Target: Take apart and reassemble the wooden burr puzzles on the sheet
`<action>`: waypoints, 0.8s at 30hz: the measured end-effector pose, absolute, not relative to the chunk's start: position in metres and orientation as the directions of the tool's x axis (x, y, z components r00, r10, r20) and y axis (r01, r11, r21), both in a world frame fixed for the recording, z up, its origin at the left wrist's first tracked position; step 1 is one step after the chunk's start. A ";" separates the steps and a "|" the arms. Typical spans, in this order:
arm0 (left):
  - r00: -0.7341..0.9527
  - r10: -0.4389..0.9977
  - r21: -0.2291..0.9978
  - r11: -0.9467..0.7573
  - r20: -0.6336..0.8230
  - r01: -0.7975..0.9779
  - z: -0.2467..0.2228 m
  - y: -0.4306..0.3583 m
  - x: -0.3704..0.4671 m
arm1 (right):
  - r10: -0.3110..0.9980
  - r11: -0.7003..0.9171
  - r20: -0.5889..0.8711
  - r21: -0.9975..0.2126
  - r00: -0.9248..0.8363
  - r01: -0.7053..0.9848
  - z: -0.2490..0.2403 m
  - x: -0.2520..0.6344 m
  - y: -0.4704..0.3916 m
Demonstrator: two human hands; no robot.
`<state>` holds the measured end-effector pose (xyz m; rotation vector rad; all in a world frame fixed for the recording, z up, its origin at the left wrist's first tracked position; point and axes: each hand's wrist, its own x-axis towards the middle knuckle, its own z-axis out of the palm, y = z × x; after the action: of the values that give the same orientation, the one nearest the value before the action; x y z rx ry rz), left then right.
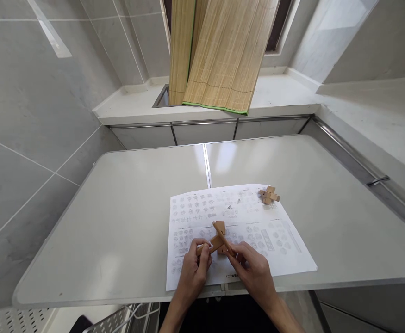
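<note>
Near the front of the table, my left hand pinches one end of a brown wooden puzzle piece. A second, slim wooden piece is gripped at its lower end by my right hand and slants up to the left. The two pieces cross and appear to touch. Just behind them is another wooden block, partly covered. Beneath my hands is a printed instruction sheet with rows of small diagrams. An interlocking wooden puzzle sits at the sheet's far right corner.
The sheet lies on a pale folding table with a metal seam. Beyond are a white counter and a hanging bamboo blind. At lower left there is a perforated white basket with a cable nearby.
</note>
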<state>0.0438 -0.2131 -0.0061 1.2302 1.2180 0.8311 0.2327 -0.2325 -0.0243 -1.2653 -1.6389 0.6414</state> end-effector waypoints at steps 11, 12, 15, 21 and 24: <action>0.226 0.948 0.968 0.190 -0.224 0.163 -0.004 -0.213 0.042 | 0.932 0.334 0.362 -0.825 -0.028 0.456 -0.029 0.234 -0.232; 0.225 0.947 0.967 0.197 -0.230 0.160 -0.004 -0.213 0.043 | 0.931 0.334 0.363 -0.824 -0.026 0.457 -0.028 0.234 -0.232; 0.221 0.946 0.967 0.207 -0.237 0.149 -0.005 -0.213 0.043 | 0.929 0.338 0.371 -0.818 -0.023 0.465 -0.024 0.233 -0.233; 0.227 0.949 0.969 0.184 -0.218 0.163 -0.005 -0.212 0.044 | 0.917 0.340 0.399 -0.803 0.018 0.490 -0.021 0.226 -0.237; 0.240 0.946 0.967 0.178 -0.219 0.180 -0.004 -0.212 0.043 | 0.912 0.341 0.409 -0.797 0.029 0.498 -0.022 0.224 -0.238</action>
<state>0.0433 -0.2121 -0.0038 1.2812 1.2123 0.7916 0.2242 -0.2375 -0.0217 -1.2974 -1.6164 0.5245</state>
